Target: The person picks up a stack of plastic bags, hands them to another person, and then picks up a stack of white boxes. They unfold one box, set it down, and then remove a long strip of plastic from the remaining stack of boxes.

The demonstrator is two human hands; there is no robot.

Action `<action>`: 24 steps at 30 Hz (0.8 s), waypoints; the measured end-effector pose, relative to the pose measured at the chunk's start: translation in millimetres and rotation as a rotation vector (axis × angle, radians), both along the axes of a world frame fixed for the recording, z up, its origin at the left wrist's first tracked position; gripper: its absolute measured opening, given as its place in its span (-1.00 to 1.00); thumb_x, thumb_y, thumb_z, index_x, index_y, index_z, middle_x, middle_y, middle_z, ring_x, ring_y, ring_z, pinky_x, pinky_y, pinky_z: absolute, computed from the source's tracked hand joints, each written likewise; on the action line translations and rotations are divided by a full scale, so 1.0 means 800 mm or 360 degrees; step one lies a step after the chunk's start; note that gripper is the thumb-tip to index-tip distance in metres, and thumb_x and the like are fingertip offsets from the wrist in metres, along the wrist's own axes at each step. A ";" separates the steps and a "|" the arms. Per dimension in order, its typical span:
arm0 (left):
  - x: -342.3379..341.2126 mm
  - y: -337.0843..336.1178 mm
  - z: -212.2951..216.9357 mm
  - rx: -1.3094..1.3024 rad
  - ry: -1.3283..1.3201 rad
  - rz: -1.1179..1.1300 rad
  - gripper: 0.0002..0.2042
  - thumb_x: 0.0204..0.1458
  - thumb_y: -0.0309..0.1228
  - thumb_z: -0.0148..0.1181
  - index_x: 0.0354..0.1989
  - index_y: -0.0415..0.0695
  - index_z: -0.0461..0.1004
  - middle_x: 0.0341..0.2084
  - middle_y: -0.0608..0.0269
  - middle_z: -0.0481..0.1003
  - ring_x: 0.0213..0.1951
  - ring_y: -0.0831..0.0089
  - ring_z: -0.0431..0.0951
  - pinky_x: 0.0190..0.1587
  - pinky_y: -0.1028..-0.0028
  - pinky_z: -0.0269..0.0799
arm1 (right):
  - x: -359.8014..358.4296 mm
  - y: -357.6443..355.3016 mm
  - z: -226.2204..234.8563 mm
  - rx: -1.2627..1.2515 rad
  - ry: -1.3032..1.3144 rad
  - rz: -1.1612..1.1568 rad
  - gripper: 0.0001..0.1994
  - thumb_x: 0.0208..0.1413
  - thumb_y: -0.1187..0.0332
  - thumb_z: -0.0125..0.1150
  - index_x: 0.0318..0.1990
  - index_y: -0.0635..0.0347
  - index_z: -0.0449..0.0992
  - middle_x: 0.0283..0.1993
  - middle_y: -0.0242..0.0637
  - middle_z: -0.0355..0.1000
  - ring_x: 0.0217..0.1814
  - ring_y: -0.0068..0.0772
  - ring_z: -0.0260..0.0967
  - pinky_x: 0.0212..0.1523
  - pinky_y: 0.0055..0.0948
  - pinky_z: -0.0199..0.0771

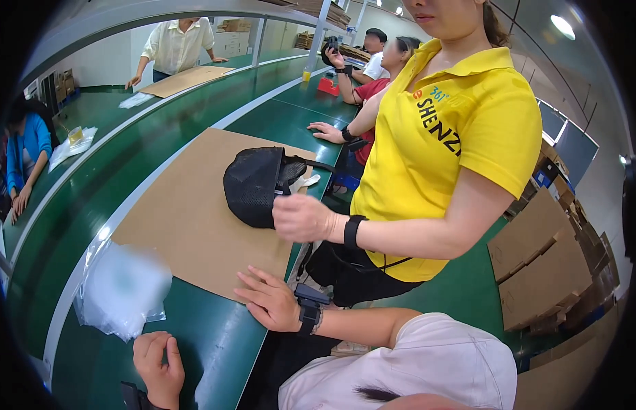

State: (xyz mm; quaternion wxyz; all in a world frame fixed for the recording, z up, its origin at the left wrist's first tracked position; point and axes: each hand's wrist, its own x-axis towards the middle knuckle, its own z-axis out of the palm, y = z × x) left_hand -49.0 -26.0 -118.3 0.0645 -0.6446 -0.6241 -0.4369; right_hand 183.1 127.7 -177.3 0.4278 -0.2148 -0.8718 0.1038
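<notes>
Green workbench (215, 342): left hand (157, 365) loosely curled, empty, beside plastic bag (123, 290) at ten o'clock; right hand (270, 301) flat on cardboard sheet (188, 219); bagging unstarted

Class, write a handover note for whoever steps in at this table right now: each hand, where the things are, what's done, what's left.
Left hand: curled on the green table beside the plastic bag; whether it holds anything cannot be told.
Right hand: open, flat on the near edge of the cardboard.
Mesh bag: on the cardboard, held by a co-worker's hand.
Done: mesh bag lies on the cardboard.
Left: neither own hand touches it yet.
</notes>
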 end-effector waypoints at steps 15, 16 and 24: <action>-0.002 0.001 0.002 0.0012 0.0018 0.0002 -0.98 -0.07 -0.62 0.13 -0.47 -0.27 0.42 -0.48 0.10 0.45 -0.41 0.20 0.44 -0.35 0.38 0.34 | -0.001 -0.001 0.001 -0.0020 0.0036 -0.0019 -0.63 -0.12 0.52 0.13 -0.07 0.19 0.52 0.13 -0.10 0.36 0.25 0.03 0.19 0.16 -0.18 0.25; -0.002 0.002 0.001 0.0007 0.0026 0.0000 -0.98 -0.07 -0.62 0.13 -0.47 -0.27 0.42 -0.48 0.10 0.45 -0.41 0.20 0.44 -0.35 0.38 0.34 | -0.001 0.000 0.000 -0.0026 0.0035 -0.0012 -0.63 -0.12 0.52 0.13 -0.07 0.19 0.52 0.13 -0.09 0.36 0.25 0.03 0.19 0.16 -0.19 0.25; -0.003 0.001 0.000 -0.0006 0.0012 -0.0004 -0.97 -0.06 -0.62 0.14 -0.46 -0.27 0.42 -0.47 0.10 0.45 -0.41 0.20 0.44 -0.34 0.39 0.35 | 0.000 -0.001 0.000 -0.0039 0.0035 -0.0002 -0.63 -0.13 0.52 0.12 -0.07 0.21 0.52 0.12 -0.07 0.37 0.24 0.06 0.19 0.16 -0.18 0.25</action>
